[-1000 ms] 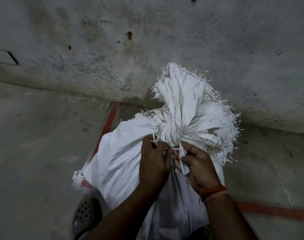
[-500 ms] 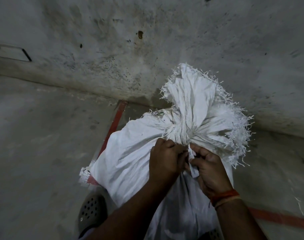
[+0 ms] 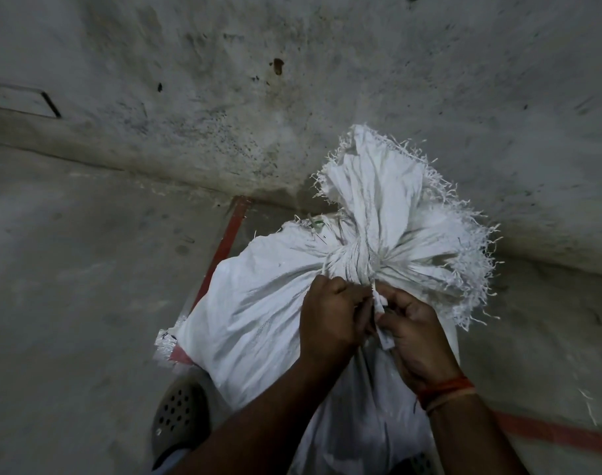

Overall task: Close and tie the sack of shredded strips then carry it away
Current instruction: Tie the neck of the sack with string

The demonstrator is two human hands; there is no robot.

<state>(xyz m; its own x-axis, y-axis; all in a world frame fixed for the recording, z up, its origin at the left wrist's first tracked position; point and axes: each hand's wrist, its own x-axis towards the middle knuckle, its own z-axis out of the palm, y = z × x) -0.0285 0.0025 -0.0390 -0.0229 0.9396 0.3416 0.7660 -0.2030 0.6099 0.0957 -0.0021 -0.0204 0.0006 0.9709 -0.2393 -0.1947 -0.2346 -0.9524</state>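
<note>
A full white woven sack (image 3: 258, 313) stands on the floor against the wall. Its mouth is gathered into a bunched neck (image 3: 352, 262), bound with several turns of white strip, and the frayed top (image 3: 388, 186) fans out above it. My left hand (image 3: 330, 320) and my right hand (image 3: 416, 334) sit close together just below the neck. Each pinches an end of the white tie strip (image 3: 378, 303), which runs between the fingers. A red thread band is on my right wrist. The sack's contents are hidden.
A stained concrete wall (image 3: 292, 97) rises right behind the sack. Red tape lines (image 3: 231, 231) mark the concrete floor. A grey perforated clog (image 3: 179, 416) on my foot sits at the sack's lower left. Loose white strip scraps (image 3: 587, 402) lie at the right.
Both hands stay at the neck, working the tie strip. The view has shifted slightly, so the sack sits a little further right in frame. The sack itself has not moved.
</note>
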